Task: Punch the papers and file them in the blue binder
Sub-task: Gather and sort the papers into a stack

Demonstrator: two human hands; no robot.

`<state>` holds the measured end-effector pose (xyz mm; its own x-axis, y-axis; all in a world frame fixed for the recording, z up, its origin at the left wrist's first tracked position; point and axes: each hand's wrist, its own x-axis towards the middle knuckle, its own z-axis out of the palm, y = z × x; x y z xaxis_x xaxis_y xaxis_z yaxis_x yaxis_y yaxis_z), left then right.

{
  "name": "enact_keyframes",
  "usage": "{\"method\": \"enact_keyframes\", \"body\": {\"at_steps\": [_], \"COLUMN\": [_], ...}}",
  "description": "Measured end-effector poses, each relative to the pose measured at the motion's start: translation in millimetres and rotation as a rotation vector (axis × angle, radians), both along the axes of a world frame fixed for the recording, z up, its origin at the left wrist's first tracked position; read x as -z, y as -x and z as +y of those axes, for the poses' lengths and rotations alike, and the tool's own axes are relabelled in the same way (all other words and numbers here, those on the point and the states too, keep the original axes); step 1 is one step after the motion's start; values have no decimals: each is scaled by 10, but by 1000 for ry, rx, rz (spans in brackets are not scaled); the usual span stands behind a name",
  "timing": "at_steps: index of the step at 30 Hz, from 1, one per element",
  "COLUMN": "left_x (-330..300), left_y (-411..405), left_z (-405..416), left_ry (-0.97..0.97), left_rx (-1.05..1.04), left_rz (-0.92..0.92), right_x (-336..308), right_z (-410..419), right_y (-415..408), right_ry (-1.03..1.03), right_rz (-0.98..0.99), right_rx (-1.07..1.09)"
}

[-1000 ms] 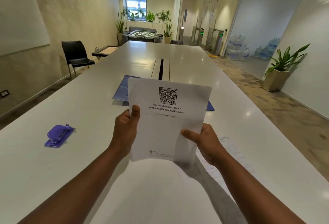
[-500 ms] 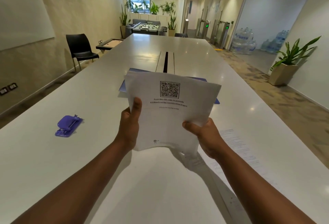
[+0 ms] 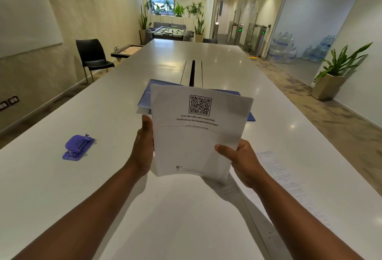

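I hold a stack of white papers (image 3: 194,146) with a QR code on top, raised above the white table (image 3: 51,187). My left hand (image 3: 143,146) grips the stack's left edge, thumb along the side. My right hand (image 3: 239,160) pinches the right edge with the thumb on the front. Behind the papers the blue binder (image 3: 145,99) lies flat on the table, mostly hidden by the stack. A purple hole punch (image 3: 78,147) sits on the table to the left, apart from both hands.
Another printed sheet (image 3: 277,175) lies on the table under my right forearm. A cable slot (image 3: 192,72) runs down the table's middle. A black chair (image 3: 92,57) stands at the left, a potted plant (image 3: 334,73) at the right.
My left thumb has slid from the front of the stack to its left edge. The papers stay raised in both hands; the view has shifted slightly.
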<state>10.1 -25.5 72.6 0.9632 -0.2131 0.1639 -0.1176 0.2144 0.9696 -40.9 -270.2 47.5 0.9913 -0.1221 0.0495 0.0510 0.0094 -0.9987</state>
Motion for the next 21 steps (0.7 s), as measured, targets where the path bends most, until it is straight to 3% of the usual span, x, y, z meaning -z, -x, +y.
{"method": "enact_keyframes", "body": {"at_steps": [10, 16, 21], "left_x": [-181, 49, 99], "left_y": [-65, -2, -67], "left_z": [-83, -194, -165], "left_ry": [76, -25, 3], "left_rx": [-113, -217, -232], "left_rz": [41, 50, 17], "right_x": [-193, 20, 8], "right_z": [32, 98, 81], "right_y": [-27, -30, -41], "right_ry": [30, 84, 74], "right_rz": [-74, 20, 21], "right_rx": [17, 50, 59]}}
